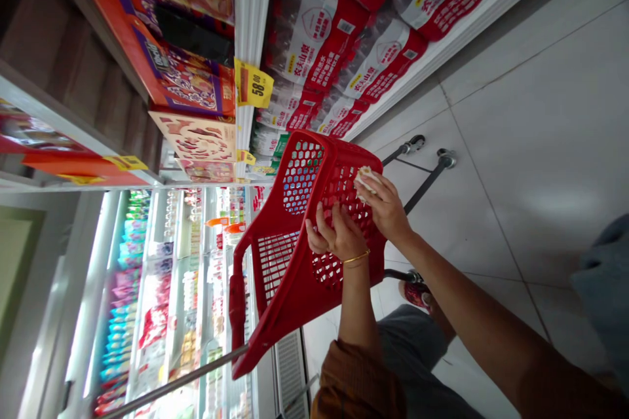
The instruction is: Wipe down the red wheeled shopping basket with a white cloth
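The view lies on its side, with the floor at the right. A red plastic shopping cart (322,288) with meshed walls and a grey wheeled frame fills the middle. My left hand (339,236), with a gold bracelet on the wrist, is at the cart's mesh side. Its fingers are apart and slightly bent, with nothing seen in them. Beside it, my right hand (388,209) presses a crumpled whitish cloth (366,180) against the same wall near the cart's lower edge. Part of the cloth is hidden beneath the fingers.
Shrink-wrapped water bottles (319,33) line the low shelf beside the cart. Boxed goods (181,72) and a yellow price tag (254,84) are above. A dark phone-like object (194,33) rests by the boxes. Lit shelves (171,275) stand behind. Grey tiles (531,144) cover the floor.
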A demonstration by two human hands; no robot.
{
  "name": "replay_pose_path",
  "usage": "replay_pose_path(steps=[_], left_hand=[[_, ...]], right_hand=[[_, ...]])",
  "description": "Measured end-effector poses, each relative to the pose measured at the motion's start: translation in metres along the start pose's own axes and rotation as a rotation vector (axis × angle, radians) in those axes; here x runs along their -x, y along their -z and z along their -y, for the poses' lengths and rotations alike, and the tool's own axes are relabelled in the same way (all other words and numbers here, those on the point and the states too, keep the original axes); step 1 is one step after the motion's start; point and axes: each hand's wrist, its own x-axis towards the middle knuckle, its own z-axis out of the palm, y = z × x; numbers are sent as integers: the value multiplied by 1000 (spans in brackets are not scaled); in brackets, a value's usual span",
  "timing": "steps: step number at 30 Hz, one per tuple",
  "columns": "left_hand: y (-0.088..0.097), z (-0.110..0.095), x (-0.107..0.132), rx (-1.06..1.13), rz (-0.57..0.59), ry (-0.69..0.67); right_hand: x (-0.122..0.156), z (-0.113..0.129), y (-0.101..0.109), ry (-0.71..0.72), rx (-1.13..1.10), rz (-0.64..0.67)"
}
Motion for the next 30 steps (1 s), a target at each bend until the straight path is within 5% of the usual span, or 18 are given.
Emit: replay_pose_path(steps=[15,30], left_hand=[[-15,-16,-25,28,14,-79],[-14,-11,-20,24,-5,-159]], right_hand=[[-20,4,-7,-14,-51,-10],[20,-16,-10,-57,-47,-47]])
